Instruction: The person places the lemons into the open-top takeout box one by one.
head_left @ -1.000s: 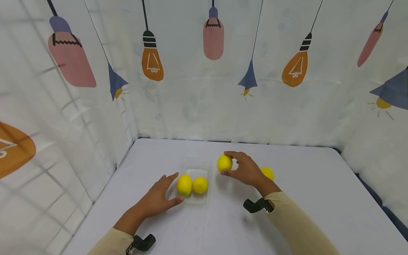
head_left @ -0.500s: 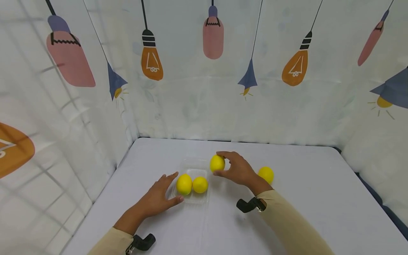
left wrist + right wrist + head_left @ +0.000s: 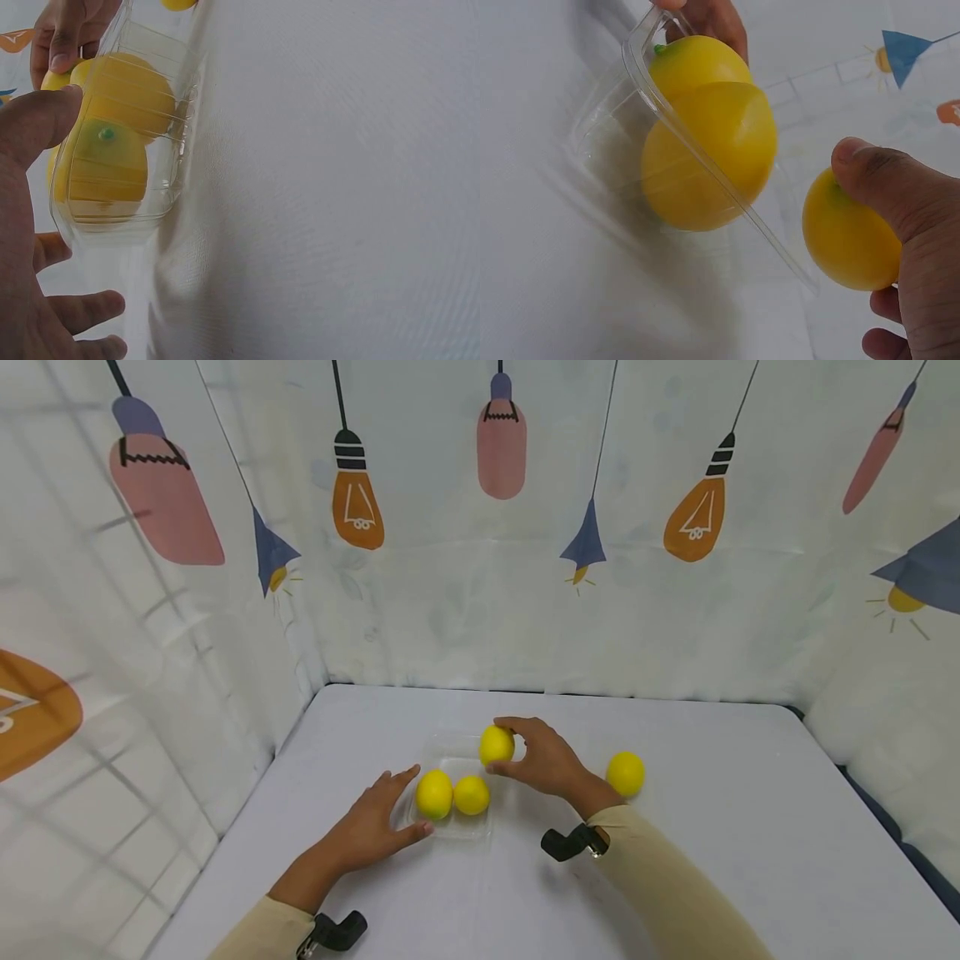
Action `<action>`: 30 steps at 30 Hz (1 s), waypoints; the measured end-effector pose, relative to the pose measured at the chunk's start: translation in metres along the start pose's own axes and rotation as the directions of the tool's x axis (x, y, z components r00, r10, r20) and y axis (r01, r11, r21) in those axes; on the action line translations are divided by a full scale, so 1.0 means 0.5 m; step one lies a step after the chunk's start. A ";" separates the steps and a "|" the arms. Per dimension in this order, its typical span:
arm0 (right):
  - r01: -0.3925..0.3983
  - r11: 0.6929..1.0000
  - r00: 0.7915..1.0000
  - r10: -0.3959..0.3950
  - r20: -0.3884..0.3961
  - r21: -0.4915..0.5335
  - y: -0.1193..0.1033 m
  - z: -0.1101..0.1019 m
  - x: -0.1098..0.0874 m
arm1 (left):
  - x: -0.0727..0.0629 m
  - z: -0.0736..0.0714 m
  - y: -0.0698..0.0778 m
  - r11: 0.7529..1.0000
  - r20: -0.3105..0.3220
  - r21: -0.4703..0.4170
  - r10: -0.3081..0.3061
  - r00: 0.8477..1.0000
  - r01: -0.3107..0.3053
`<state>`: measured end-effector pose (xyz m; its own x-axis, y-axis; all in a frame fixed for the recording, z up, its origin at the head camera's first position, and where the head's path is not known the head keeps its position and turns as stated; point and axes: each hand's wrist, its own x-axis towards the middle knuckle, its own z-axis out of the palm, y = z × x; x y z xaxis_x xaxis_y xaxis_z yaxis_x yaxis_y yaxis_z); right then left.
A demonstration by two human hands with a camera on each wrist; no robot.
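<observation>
A clear plastic container point(image 3: 463, 768) sits on the table with two yellow lemons point(image 3: 434, 794) point(image 3: 472, 796) side by side in its near part. My right hand point(image 3: 547, 760) pinches a third lemon point(image 3: 496, 745) between thumb and fingers, held up over the container's far right corner. In the right wrist view that held lemon point(image 3: 851, 232) shows just beyond the clear rim point(image 3: 705, 161). Around the container's near left side, my left hand point(image 3: 371, 827) is spread, its thumb point(image 3: 49, 120) at the rim in the left wrist view.
Another lemon point(image 3: 626, 774) lies on the white table point(image 3: 712, 827), to the right of my right wrist. White cloth walls point(image 3: 450, 593) printed with hanging lamps enclose the table's back and sides. A dark device point(image 3: 573, 842) is strapped on each wrist.
My right hand has carried its lemon leftward, from right of the container to over its far right corner. The lemon on the table is now less covered by the arm. My left hand stays put.
</observation>
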<state>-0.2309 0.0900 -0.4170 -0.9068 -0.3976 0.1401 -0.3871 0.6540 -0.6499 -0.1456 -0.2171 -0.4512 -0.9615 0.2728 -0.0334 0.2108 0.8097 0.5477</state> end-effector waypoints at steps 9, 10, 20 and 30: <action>-0.016 0.999 1.000 0.017 0.022 -0.027 -0.015 0.014 0.007 | 0.000 0.001 0.000 1.000 -0.003 -0.005 0.005 1.000 -0.005; -0.012 0.999 1.000 0.012 0.022 -0.034 -0.016 0.017 0.009 | 0.000 0.001 0.000 1.000 -0.004 -0.001 0.007 1.000 -0.007; 0.003 0.998 0.999 0.000 0.048 -0.069 -0.025 0.040 0.026 | -0.001 0.001 -0.001 1.000 -0.011 0.002 0.021 1.000 -0.021; -0.026 0.998 0.996 0.032 0.087 -0.063 -0.041 0.057 0.040 | -0.001 0.002 0.000 1.000 -0.015 0.006 0.022 1.000 -0.022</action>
<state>-0.2364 0.0502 -0.4221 -0.9007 -0.4311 0.0541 -0.3731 0.7033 -0.6051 -0.1451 -0.2166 -0.4518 -0.9591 0.2829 -0.0086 0.2330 0.8064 0.5435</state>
